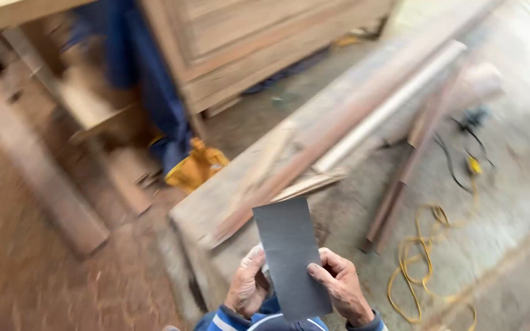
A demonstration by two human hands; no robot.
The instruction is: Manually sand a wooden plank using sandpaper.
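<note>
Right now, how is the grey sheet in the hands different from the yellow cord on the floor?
The grey sheet is a flat, stiff-looking rectangle; the yellow cord is thin and loops in curls. The sheet is held up by the left hand and right hand; the cord lies loose on the floor, touched by neither hand. Both are in a woodworking space beside long wooden planks.

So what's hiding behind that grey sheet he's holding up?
Behind the grey sheet, held by both hands (left hand, right hand), lies a wide wooden plank with thinner wood strips. The sheet covers the plank's near end and some fingers.
</note>
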